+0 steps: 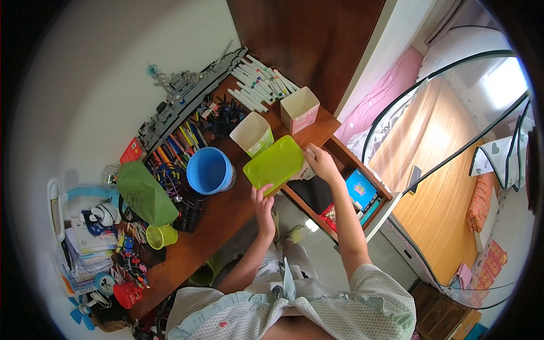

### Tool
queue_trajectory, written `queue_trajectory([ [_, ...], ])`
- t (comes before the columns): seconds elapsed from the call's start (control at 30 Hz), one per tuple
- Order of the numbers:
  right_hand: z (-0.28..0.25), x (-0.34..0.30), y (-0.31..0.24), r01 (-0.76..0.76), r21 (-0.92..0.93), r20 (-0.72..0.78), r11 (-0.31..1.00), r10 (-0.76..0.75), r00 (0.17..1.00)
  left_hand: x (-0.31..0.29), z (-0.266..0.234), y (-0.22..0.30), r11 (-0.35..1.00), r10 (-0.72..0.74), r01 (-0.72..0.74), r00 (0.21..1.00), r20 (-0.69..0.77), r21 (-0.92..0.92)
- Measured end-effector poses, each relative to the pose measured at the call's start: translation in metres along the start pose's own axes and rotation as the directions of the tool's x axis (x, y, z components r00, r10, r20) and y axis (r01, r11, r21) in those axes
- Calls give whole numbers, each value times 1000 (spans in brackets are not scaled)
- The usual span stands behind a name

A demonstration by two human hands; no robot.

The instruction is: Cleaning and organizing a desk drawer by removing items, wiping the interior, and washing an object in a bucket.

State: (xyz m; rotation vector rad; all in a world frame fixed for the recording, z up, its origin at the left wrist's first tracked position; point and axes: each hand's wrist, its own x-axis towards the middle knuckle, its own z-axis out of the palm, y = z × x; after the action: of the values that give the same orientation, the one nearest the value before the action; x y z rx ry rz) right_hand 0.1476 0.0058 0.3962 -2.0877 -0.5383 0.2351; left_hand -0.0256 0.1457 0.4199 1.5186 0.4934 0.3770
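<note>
A lime-green plastic box (pixel 274 164) is tilted over the desk edge, its flat base with round feet facing up. My left hand (pixel 264 211) grips its near left corner, the fingertips showing on the green surface. At the box's right side, my right hand (pixel 321 163) is closed on a crumpled whitish cloth (pixel 305 171), pressed against or just beside the wall of the box. Right behind the box stand a green-and-white paper-like container (pixel 251 134) and a pink-and-white one (pixel 300 110). A blue bucket (pixel 209 171) stands to the left.
Below my right forearm, an open drawer (pixel 362 218) holds a blue box (pixel 363 189) and other items. White markers (pixel 260 85), pens (pixel 180 143) and a grey brick-built ship (pixel 190 96) line the desk's back. A green bag (pixel 144 192) and small yellow-green bin (pixel 161 236) sit left.
</note>
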Motion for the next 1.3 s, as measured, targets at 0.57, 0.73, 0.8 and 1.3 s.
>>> queue_trajectory([
  [0.57, 38, 10, -3, -116, 93, -299, 989, 139, 944, 41, -1, -37, 939, 152, -155, 988, 32, 307],
  [0.73, 49, 9, -16, -198, 67, -312, 978, 209, 927, 56, -1, -32, 785, 342, -279, 940, -12, 553],
  [0.8, 51, 11, -18, -188, 65, -327, 980, 198, 924, 56, 4, -23, 774, 362, -330, 931, 50, 540],
  [1.3, 50, -105, 22, -372, 388, -530, 843, 534, 659, 40, 65, -27, 749, 389, -534, 834, 391, 392],
])
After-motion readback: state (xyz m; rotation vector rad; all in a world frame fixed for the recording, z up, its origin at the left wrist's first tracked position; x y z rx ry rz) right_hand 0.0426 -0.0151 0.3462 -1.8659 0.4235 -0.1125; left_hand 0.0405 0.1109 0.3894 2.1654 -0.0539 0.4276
